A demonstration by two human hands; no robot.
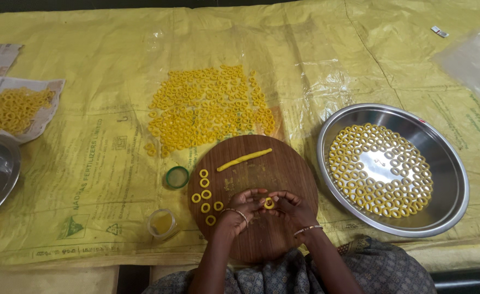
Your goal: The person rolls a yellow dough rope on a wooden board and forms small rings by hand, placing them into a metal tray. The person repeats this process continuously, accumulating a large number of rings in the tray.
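Head view shows me both hands meeting over the round brown wooden board (283, 169): left hand (242, 206) and right hand (290, 206) pinch one small yellow dough ring (269, 203) between fingertips. I judge light, even pressure keeps it round. Six finished rings (205, 195) lie at nine o'clock, a yellow dough rope (244, 159) at twelve, a ring-filled steel tray (447, 163) at three.

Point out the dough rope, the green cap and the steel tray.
Dough rope (244, 159), head view, middle of its length.
Green cap (177, 177), head view, centre.
Steel tray (451, 163), head view, bare right wall.
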